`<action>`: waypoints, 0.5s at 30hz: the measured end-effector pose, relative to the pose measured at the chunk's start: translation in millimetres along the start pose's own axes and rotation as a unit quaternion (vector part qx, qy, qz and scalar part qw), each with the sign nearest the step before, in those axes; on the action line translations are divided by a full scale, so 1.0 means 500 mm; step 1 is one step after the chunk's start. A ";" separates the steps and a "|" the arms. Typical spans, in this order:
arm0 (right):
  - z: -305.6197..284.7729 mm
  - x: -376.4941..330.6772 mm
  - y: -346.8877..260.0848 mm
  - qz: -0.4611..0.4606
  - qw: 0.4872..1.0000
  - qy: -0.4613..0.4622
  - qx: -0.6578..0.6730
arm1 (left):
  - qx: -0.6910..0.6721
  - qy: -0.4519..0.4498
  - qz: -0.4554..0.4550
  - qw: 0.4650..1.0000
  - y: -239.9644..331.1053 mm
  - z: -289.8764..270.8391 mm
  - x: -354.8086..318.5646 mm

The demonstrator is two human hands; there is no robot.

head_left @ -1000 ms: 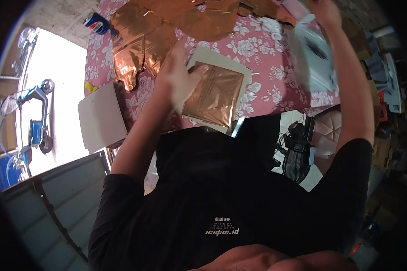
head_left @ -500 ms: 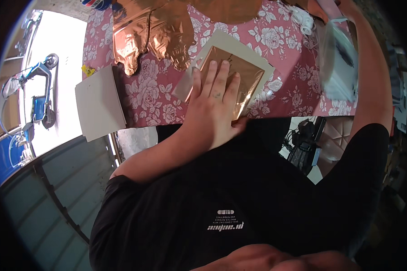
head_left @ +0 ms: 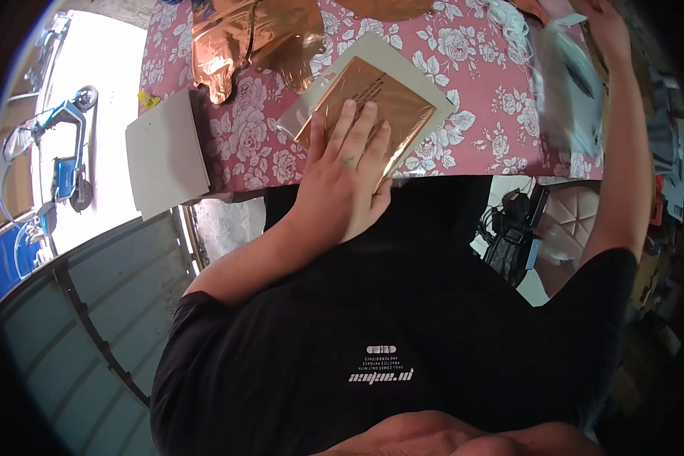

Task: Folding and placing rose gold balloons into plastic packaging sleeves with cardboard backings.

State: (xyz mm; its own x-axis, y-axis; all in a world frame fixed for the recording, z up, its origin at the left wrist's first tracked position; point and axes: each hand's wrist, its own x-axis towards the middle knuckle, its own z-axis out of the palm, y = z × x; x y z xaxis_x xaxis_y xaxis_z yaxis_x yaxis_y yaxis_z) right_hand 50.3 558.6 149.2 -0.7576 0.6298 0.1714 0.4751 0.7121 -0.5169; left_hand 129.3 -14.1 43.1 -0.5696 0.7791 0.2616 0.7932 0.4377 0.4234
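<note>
My left hand (head_left: 342, 163) lies flat with fingers extended on a folded copper-coloured foil sheet (head_left: 395, 106), which bears small dark print. Beneath the foil is a pale card (head_left: 372, 49), set askew near the table's front edge. A clear plastic strip or film pokes out at the card's left corner. My right arm stretches along the right side, and my right hand (head_left: 606, 26) is at the top right, partly cut off and dim, so its grip is unclear. Closest to it is a stack of clear plastic bags (head_left: 566, 95).
Shiny copper foil balloons (head_left: 258, 38) lie across the table's far left. A stack of pale cards (head_left: 167, 152) sits at the left edge beside a small yellow scrap (head_left: 147, 99). White string (head_left: 513, 30) lies at the far right on the pink floral tablecloth (head_left: 494, 114).
My left hand has shifted slightly left on the foil, exposing more of its print. My right hand has moved at the far right, and the whole view has tilted a little.
</note>
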 end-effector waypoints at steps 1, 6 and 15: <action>0.029 -0.095 -0.065 -0.046 0.990 0.002 -0.136 | 0.005 0.002 -0.008 1.000 -0.001 -0.003 -0.006; 0.133 -0.555 -0.184 -0.274 0.952 -0.070 0.119 | -0.036 0.015 0.024 0.999 -0.008 -0.011 -0.028; 0.236 -0.805 -0.254 -0.440 0.867 -0.166 0.164 | -0.025 0.065 0.038 0.997 -0.008 -0.018 -0.036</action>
State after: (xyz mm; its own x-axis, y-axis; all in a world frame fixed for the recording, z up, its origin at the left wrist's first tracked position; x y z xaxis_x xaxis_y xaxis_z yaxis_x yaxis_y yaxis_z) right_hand 242.1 178.3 46.7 -0.8752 -0.2754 0.3977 -0.4640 0.7106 -0.5289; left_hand 134.3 -33.9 44.4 -0.5340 0.7433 0.4028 0.8251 0.3543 0.4400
